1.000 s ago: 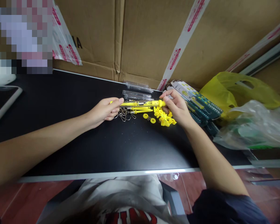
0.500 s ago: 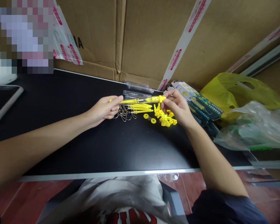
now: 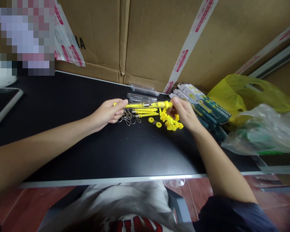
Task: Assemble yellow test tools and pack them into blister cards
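A tubular spring scale (image 3: pixel 147 105), a clear tube with yellow parts and a metal section inside, is held level above the table between both hands. My left hand (image 3: pixel 113 110) is closed around its left end. At the right end, the fingers of my right hand (image 3: pixel 183 111) pinch the yellow end cap (image 3: pixel 168 104). Just below lie several yellow rods (image 3: pixel 147 113) and a tangle of metal hooks (image 3: pixel 128 117). A heap of small yellow plastic parts (image 3: pixel 171 122) sits under my right hand, with yellow rings (image 3: pixel 159 124) beside it.
Clear plastic tubes (image 3: pixel 142 98) lie at the back of the black table (image 3: pixel 125 151). Printed boxes (image 3: pixel 205 103) are stacked at the right, beside a yellow plastic bag (image 3: pixel 228 91) and a clear bag (image 3: pixel 263 132). A white-edged device (image 3: pixel 14 96) lies far left. Large cardboard (image 3: pixel 154 42) stands behind.
My right hand's fingers have closed in around the yellow end cap, turning it. My left hand and the tube stay almost where they were.
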